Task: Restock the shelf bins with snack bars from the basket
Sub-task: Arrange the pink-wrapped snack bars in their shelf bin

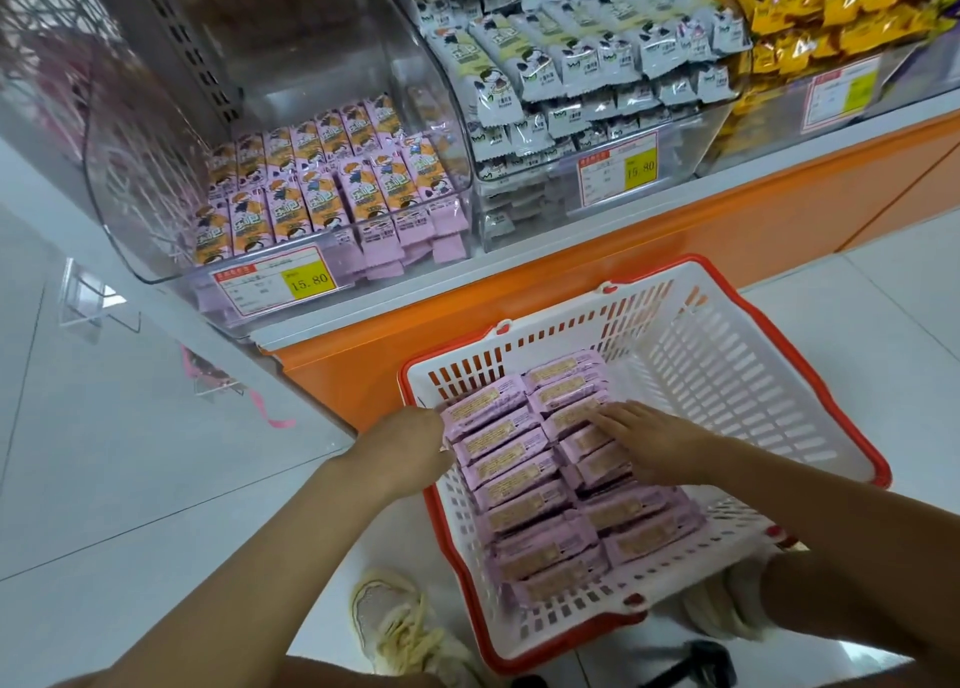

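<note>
Pickup step: right hand (654, 443) lies flat on the bars (519, 474); left hand's (415, 443) grip is hidden. Next, lift a stack to the bin (135, 209) ahead.

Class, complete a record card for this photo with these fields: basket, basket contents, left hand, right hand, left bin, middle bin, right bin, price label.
Basket: white with a red rim, in front of the shelf
Basket contents: pink snack bars in two rows
Left hand: against the far bars of the left row, fingers hidden
Right hand: straight fingers resting on the right row
Left bin: partly filled with shelved pink bars
Middle bin: white packets
Right bin: yellow packets
Price label: 15.80, on the left bin
</note>
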The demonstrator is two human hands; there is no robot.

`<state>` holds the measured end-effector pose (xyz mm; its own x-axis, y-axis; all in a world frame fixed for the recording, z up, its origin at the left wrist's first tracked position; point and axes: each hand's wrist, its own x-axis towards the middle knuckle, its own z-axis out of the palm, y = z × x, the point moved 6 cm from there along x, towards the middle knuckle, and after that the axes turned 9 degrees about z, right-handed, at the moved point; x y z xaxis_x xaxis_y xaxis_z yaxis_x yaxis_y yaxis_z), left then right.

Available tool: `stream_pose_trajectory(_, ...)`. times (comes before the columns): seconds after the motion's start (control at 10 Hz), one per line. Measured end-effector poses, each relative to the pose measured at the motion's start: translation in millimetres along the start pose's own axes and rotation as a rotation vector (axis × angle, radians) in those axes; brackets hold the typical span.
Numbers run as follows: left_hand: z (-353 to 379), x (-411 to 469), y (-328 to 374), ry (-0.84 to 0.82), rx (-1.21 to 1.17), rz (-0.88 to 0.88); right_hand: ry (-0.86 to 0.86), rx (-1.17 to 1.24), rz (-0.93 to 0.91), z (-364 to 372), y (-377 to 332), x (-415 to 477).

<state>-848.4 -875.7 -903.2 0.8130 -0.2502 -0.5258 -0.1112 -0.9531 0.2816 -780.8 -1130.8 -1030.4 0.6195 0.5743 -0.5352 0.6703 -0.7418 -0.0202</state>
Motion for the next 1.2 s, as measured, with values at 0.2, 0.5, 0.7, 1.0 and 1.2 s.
stream_pose_trajectory(0.2, 3.2, 1.8, -5.1, 0.006, -0.052, 0.005, 0.041, 0.094, 0.063, -1.7, -1.3, 8.1)
stream_pose_trajectory(0.5, -53.0, -17.4, 12.6, 0.213, -0.614, 0.164, -0.627, 1.953, -0.123, -104.9, -77.9, -28.7)
stream_pose_trajectory(0.7, -96.5, -49.7, 27.8, 0.3, -0.932, 0.25, -0.803, 2.211, -0.539, -176.3, -128.9, -51.4)
stream_pose_trajectory(1.0, -126.7, -78.0, 11.4, 0.522, -1.099, 0.186, -0.624, 2.012, -0.236, -239.2, -137.2, -59.9)
stream_pose_trajectory(1.2, -154.8, -99.1, -33.4, 0.808, -1.084, 0.026, 0.285, 0.962, -0.2, -313.7, -128.5, -72.6)
